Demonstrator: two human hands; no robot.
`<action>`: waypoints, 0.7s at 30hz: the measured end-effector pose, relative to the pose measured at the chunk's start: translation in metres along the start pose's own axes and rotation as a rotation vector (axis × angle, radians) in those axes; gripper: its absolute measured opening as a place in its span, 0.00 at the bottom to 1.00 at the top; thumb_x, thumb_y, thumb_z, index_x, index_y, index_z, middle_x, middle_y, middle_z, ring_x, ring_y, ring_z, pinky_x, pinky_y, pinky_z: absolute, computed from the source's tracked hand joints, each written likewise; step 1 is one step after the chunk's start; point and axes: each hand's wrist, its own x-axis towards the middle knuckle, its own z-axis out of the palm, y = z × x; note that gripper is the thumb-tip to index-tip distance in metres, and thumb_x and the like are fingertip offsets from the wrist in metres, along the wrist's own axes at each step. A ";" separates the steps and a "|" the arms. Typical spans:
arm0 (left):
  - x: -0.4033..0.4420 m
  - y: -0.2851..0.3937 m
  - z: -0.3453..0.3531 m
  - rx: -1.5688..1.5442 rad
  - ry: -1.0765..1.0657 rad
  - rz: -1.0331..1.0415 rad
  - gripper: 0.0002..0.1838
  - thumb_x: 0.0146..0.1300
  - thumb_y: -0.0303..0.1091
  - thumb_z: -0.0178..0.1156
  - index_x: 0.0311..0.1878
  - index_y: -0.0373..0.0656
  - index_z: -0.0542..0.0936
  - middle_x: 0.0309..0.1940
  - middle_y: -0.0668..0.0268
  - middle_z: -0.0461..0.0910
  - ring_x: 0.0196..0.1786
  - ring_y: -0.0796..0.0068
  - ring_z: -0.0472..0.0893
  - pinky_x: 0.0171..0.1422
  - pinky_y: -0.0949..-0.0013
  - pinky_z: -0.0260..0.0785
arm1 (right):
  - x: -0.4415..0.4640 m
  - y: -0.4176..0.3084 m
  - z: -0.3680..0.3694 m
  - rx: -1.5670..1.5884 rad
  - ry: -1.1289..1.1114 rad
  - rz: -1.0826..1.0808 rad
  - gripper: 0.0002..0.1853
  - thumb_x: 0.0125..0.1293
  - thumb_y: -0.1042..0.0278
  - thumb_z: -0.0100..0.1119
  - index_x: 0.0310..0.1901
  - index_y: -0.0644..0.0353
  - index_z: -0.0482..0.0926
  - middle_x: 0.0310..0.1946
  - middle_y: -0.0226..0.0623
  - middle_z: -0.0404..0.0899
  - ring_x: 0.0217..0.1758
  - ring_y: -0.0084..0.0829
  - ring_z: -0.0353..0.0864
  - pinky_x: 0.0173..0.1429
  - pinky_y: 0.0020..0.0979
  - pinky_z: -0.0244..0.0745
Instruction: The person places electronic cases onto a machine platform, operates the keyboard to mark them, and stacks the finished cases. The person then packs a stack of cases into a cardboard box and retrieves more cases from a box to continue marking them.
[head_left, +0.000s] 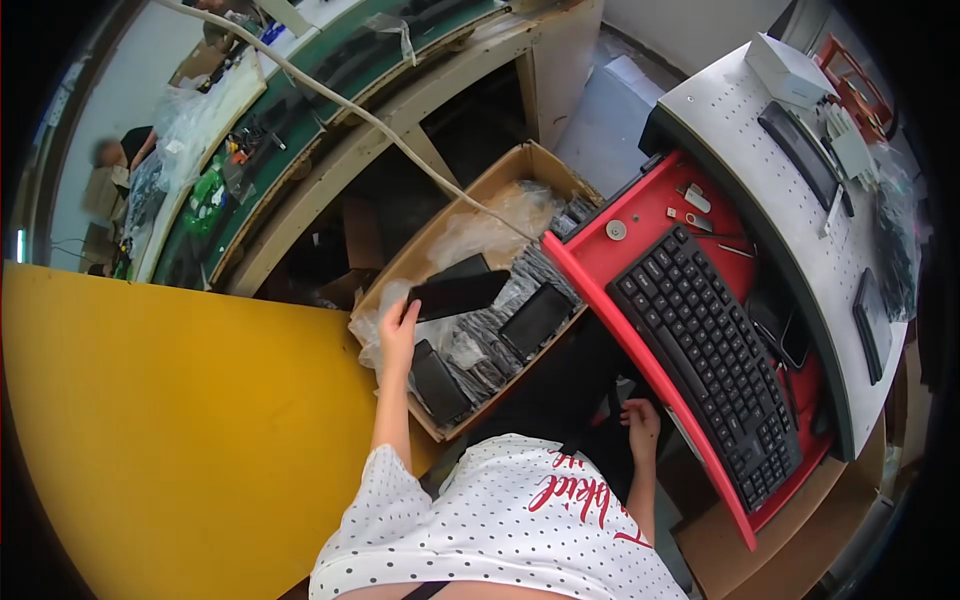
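My left hand (399, 326) pinches the near end of a flat black device (460, 295), held over an open cardboard box (413, 262). Inside the box are clear plastic wrapping (500, 222), rows of wrapped dark items (540, 272) and more flat black devices, one (536, 320) at the right side and one (438, 382) near the front corner. Low beside my body, below the red drawer (590, 275), is my right hand (638, 415), its fingers loosely curled and apart, with nothing seen in them.
A black keyboard (705, 355) fills much of the red drawer, under a perforated grey tabletop (740, 130). A yellow panel (190, 430) stands at the left. Behind the box runs a green bench (300, 120); a cable (380, 125) crosses above it. A person (135, 145) is far left.
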 end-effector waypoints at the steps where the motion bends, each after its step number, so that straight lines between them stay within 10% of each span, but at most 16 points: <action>1: -0.008 0.037 -0.005 -0.012 0.002 0.075 0.10 0.59 0.28 0.54 0.39 0.31 0.77 0.35 0.60 0.78 0.40 0.77 0.74 0.50 0.74 0.64 | -0.004 -0.015 0.001 -0.082 -0.110 0.004 0.08 0.62 0.75 0.45 0.38 0.63 0.75 0.32 0.35 0.77 0.33 0.24 0.76 0.36 0.23 0.73; 7: -0.020 0.160 -0.031 -0.663 -0.305 0.926 0.09 0.45 0.24 0.63 0.29 0.52 0.82 0.42 0.64 0.73 0.55 0.52 0.67 0.58 0.53 0.62 | -0.042 -0.169 0.016 -0.447 -0.463 -0.181 0.15 0.62 0.67 0.51 0.49 0.62 0.73 0.41 0.40 0.77 0.44 0.29 0.77 0.48 0.28 0.70; 10: -0.038 0.217 0.020 -0.615 -0.261 1.302 0.15 0.38 0.27 0.67 0.27 0.67 0.83 0.50 0.73 0.66 0.60 0.52 0.60 0.61 0.53 0.58 | -0.053 -0.219 0.014 0.206 -0.630 -0.363 0.23 0.62 0.64 0.52 0.57 0.64 0.65 0.50 0.41 0.72 0.50 0.32 0.74 0.52 0.31 0.68; 14: -0.071 0.248 0.042 -0.480 -0.638 1.124 0.22 0.27 0.26 0.70 0.25 0.72 0.83 0.57 0.77 0.61 0.63 0.50 0.55 0.65 0.57 0.51 | -0.077 -0.224 0.007 1.236 -0.468 -0.323 0.25 0.61 0.64 0.54 0.57 0.67 0.62 0.52 0.44 0.69 0.48 0.39 0.74 0.49 0.39 0.72; 18: -0.058 0.230 0.075 -0.430 -0.694 1.188 0.05 0.40 0.35 0.65 0.19 0.64 0.85 0.63 0.65 0.57 0.66 0.55 0.53 0.64 0.59 0.52 | -0.093 -0.238 -0.014 0.974 -0.291 -0.487 0.12 0.61 0.70 0.51 0.43 0.69 0.72 0.41 0.48 0.75 0.32 0.36 0.79 0.27 0.36 0.77; 21: -0.087 0.231 0.094 -0.911 -0.897 0.288 0.28 0.52 0.32 0.60 0.59 0.45 0.68 0.62 0.54 0.56 0.65 0.56 0.57 0.62 0.55 0.58 | -0.103 -0.233 -0.018 1.058 -0.070 -0.411 0.11 0.62 0.71 0.50 0.43 0.69 0.72 0.40 0.46 0.76 0.33 0.35 0.79 0.29 0.36 0.77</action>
